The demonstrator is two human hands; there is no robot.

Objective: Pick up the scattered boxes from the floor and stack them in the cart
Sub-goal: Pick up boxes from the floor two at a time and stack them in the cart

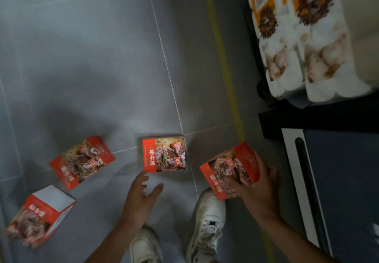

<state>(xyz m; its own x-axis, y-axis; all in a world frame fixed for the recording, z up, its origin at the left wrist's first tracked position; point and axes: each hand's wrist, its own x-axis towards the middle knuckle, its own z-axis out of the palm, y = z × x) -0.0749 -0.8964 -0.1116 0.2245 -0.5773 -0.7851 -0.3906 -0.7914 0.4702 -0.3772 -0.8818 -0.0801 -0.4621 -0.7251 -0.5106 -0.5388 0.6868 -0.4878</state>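
Several red boxes with a meat picture are in the head view. My right hand (259, 182) grips one tilted box (223, 172) by its side, above my right shoe. A second box (164, 154) lies flat on the grey floor at the tile joint. My left hand (141, 195) is open just below this box, fingers spread toward its lower left corner, not touching it. A third box (82, 162) lies flat further left. A fourth box (39, 217) stands tilted at the lower left. The dark cart (336, 180) is at the right edge, with a black handle bar.
Packs of toilet rolls (303, 43) sit on a black wheeled trolley at the upper right. A yellow tape line (223, 61) runs along the floor beside it. My two white shoes (207, 221) stand at the bottom centre.
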